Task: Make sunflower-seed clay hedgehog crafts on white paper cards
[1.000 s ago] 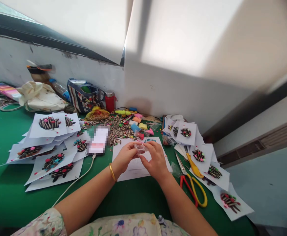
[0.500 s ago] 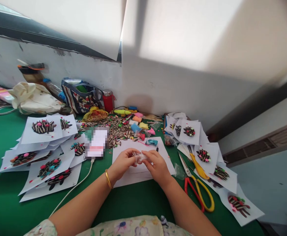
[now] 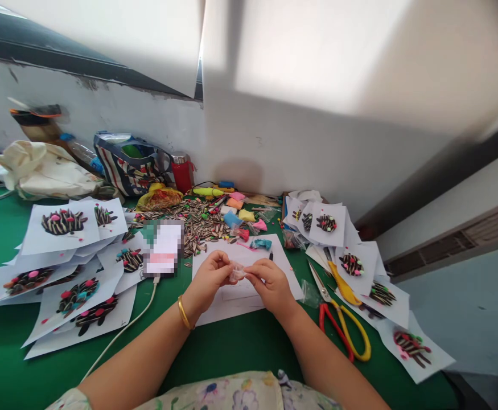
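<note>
Between my fingertips is a small clear plastic bag [image 3: 237, 274], crumpled, with something pale pinkish showing through it that I cannot make out. My left hand [image 3: 210, 283], with a gold bangle at the wrist, pinches one side of it. My right hand [image 3: 272, 286] pinches the other side. Both hands are above white paper sheets [image 3: 208, 310] on the green table [image 3: 231, 347]. Just beyond my hands, a blue packet of clay [image 3: 260, 244] and a black pen [image 3: 271, 256] rest on the paper.
Striped sunflower seeds [image 3: 201, 222] are heaped behind the paper, beside a yellow clay packet [image 3: 246, 215] and other colours. Cards with seed pictures [image 3: 63, 239] pile up at left, more cards [image 3: 353, 265] at right. Scissors [image 3: 338, 310] lie right; a blurred phone [image 3: 163, 247] with a cable lies left.
My right fingers have shifted slightly along the plastic bag, and both hands still pinch it. The whole view has swung a little to the right.
</note>
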A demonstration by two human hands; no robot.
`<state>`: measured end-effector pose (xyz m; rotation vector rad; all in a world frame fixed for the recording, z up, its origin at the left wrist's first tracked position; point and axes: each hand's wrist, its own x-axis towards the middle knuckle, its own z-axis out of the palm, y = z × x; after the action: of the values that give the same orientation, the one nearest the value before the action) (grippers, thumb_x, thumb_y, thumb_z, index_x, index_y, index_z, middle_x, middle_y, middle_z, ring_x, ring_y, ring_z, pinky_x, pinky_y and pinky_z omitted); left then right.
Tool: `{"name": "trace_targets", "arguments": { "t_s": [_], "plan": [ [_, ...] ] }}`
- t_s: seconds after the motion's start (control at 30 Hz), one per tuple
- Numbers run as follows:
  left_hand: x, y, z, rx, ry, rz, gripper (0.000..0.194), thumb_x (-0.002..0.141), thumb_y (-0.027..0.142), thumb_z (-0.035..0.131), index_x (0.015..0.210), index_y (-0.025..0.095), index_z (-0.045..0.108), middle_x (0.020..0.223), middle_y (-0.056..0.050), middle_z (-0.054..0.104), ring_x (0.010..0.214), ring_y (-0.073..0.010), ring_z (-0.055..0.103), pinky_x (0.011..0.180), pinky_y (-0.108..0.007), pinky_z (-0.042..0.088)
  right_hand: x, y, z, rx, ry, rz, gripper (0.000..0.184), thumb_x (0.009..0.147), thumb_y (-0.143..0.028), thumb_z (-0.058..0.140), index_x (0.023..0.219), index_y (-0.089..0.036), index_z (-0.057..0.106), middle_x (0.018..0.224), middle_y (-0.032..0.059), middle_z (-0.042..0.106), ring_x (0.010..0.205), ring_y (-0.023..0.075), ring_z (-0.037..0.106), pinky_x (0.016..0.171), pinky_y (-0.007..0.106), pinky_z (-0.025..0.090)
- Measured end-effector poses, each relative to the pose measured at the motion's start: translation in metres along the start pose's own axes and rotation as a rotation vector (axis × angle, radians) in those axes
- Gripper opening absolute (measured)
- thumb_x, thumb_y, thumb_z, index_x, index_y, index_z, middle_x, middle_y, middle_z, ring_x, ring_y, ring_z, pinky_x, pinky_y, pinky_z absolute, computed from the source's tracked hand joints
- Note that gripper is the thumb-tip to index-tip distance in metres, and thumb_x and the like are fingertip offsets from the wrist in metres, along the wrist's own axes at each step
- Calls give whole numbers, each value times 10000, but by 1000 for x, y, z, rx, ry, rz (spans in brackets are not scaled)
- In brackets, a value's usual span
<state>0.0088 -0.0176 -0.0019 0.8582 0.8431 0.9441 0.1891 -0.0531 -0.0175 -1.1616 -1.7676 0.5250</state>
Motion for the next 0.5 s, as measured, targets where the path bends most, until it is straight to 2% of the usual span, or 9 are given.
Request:
{"name": "trace_targets", "arguments": {
  "t_s": [0.13,0.2,0.3,0.37,0.43,0.5],
  "plan": [
    [1,-3,-1,2,-15,19,314,706,241,728,823,206,439,781,8,677,666,-131,645,625,-253,473,0,-2,2,10,8,20,176,926,-304,569,968,-252,731,892,48,637,843,173,611,763,308,517],
    [2,-3,-3,7,-15,43,299,708,209,716,817,207,437,753,29,654,645,-114,626,614,-235,456,0,2,3,29,32,57,187,904,-317,599,1040,-253,711,912,45,639,817,169,596,754,310,519],
    [5,-3,-7,11,-3,103,323,695,164,716,853,214,439,749,45,633,638,-100,605,598,-214,428,-1,10,6,113,72,137,446,827,-377,691,1248,-259,605,977,46,631,780,163,573,730,312,526],
    [6,-2,-8,29,2,130,374,697,174,734,938,222,453,806,27,653,694,-115,621,629,-226,442,-2,14,8,188,67,188,547,796,-422,714,1294,-248,567,1035,61,630,792,167,583,721,311,529],
    [6,-2,-9,76,-11,147,422,700,199,754,1014,219,473,867,-2,672,767,-137,633,686,-252,467,-2,15,9,248,28,246,530,810,-461,689,1273,-228,580,1015,67,652,792,176,606,711,313,530],
    [5,-3,-9,149,-31,163,413,702,229,766,1031,203,517,892,-21,673,815,-153,630,732,-276,481,-3,14,10,294,-28,313,483,849,-483,634,1247,-213,595,887,45,675,737,175,628,687,311,526]
  ]
}}
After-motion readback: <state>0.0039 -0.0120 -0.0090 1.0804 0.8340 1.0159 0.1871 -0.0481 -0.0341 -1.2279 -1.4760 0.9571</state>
